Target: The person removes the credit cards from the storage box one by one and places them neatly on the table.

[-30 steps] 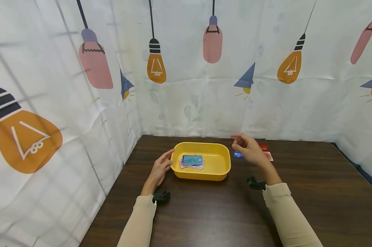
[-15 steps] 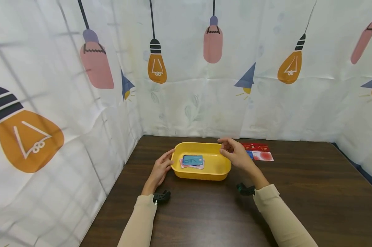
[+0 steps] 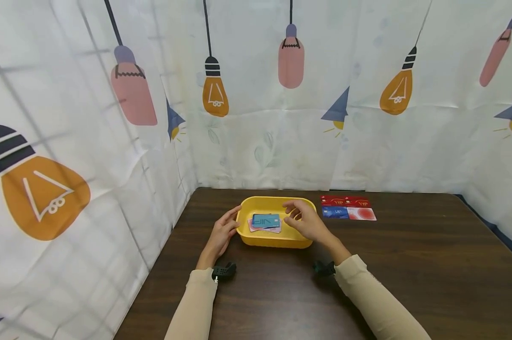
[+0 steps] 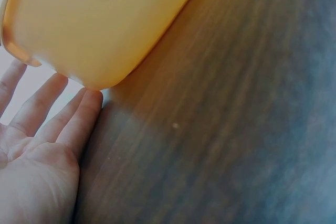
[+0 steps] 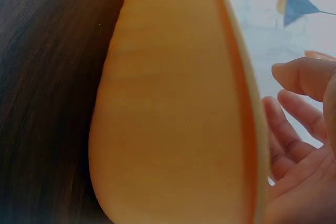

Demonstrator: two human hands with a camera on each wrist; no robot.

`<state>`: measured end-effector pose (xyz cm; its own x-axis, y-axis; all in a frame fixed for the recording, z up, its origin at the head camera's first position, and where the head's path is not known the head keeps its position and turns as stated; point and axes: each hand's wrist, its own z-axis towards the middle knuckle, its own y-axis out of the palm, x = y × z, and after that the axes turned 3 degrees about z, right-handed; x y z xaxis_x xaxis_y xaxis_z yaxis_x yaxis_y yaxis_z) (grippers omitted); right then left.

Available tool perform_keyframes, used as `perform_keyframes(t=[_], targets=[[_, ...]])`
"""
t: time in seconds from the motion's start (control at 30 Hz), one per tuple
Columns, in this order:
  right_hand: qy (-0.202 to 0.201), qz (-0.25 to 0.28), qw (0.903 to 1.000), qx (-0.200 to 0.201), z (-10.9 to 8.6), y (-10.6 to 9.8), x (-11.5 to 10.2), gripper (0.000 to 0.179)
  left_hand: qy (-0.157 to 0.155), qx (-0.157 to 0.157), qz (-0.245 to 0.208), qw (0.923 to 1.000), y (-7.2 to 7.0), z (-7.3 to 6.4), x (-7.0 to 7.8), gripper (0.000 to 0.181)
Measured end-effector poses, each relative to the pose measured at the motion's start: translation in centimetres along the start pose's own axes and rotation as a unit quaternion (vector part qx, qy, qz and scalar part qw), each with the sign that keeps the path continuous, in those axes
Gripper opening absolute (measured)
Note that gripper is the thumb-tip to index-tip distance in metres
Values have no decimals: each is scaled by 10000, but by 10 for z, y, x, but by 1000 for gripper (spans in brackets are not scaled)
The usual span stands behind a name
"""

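Observation:
A yellow plastic basin [image 3: 277, 242] stands on the brown table. Inside it, towards the left, a teal card [image 3: 265, 220] lies on top of pinkish cards. My left hand [image 3: 219, 233] touches the basin's left end with extended fingers, and its fingertips [image 4: 93, 98] meet the basin wall in the left wrist view. Over the basin's right half hovers my right hand [image 3: 309, 224], fingers loosely bent. In the right wrist view its thumb [image 5: 304, 76] stands apart from the fingers, with nothing between them, beyond the basin's rim [image 5: 252, 129].
Right of the basin several cards lie side by side on the table: red VIP cards [image 3: 345, 201] at the back, a blue VIP card [image 3: 335, 212] and a white-and-pink card [image 3: 361, 214] in front. A patterned white curtain [image 3: 256, 141] hangs behind the table.
My right hand has moved left from above the cards on the table to over the basin, uncovering those cards. My left hand has stayed at the basin's left end.

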<state>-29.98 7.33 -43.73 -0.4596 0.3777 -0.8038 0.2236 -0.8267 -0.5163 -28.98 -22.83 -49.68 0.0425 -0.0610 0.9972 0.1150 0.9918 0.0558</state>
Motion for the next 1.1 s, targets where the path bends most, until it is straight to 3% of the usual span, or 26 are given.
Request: perform_keyframes(t=[0.6, 1.1], targets=[[573, -197, 9973, -411, 40, 23, 16, 43, 34, -38, -57, 10000, 1, 2, 2, 53], [1364, -678, 9842, -906, 44, 30, 23, 56, -17, 71, -55, 10000, 2, 0, 2, 53]])
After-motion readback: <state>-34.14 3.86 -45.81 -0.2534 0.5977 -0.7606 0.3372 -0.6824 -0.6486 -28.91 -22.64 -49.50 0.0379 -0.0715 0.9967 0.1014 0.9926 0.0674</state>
